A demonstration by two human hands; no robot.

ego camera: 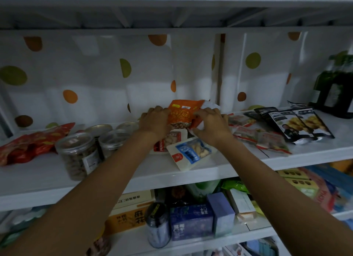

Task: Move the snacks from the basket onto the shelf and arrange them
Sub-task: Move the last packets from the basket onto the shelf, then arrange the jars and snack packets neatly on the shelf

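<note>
Orange snack pouch (181,114): mid-shelf, near the back, standing tilted against the dotted backing sheet (95,74), held between both hands.
Left hand (154,120): fingers curled round the pouch's left edge, gripping it.
Right hand (210,125): fingers curled onto the pouch's right edge, pinching it; thumb hidden.
Shelf (219,166): white. The front lip runs across the view, and both forearms cross it.
Front edge: blue-label pack (193,152) lies skewed, one corner close to the lip.
Under the pouch: red-label peanut pack (170,139) lies flat, partly covered by the left wrist and the blue-label pack.
Left bound: clear jars (78,154) clustered just beside the left forearm; red bags (28,143) lie beyond them.
Right bound: red-trimmed clear packs (263,137) just beside the right hand, then black pouches (298,122).
Open room: bare strip in front of the jars and red bags; bare patch between the blue-label pack and the red-trimmed packs.
Overhead: underside of the upper shelf (172,16) spans the top.
Hidden: white pack (210,105) behind the pouch, only its top corner shows.
Cut off: dark green bottle (332,91) at the right frame edge; red bags at the left.
Hard to read: dim light, pouch print illegible; lower shelf boxes (191,221) are blurred.
</note>
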